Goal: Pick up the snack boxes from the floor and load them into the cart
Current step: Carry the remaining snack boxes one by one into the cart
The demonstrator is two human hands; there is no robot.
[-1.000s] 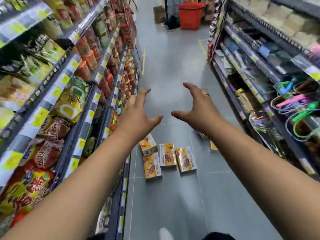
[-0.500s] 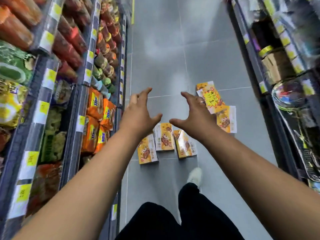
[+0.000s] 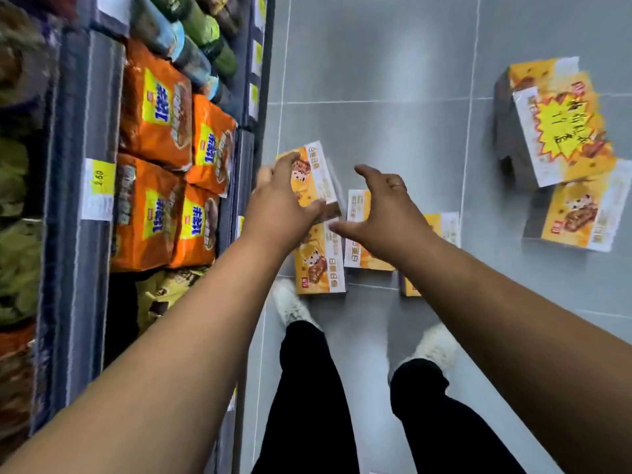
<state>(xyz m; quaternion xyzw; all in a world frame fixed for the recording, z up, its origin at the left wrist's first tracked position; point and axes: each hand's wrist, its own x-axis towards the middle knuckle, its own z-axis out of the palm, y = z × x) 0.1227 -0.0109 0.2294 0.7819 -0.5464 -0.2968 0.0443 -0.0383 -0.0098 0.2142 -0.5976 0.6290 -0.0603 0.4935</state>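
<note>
Snack boxes (image 3: 319,265) on the floor (image 3: 376,80) right under spread fingers (image 3: 367,173)

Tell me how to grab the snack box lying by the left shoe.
Probably best from above, spanning the snack box across its narrow width: fingers on the free long side facing the shelf, thumb on the other. It lies flat, face up, so only its sides offer grip; the neighbouring box crowds the thumb side.
</note>
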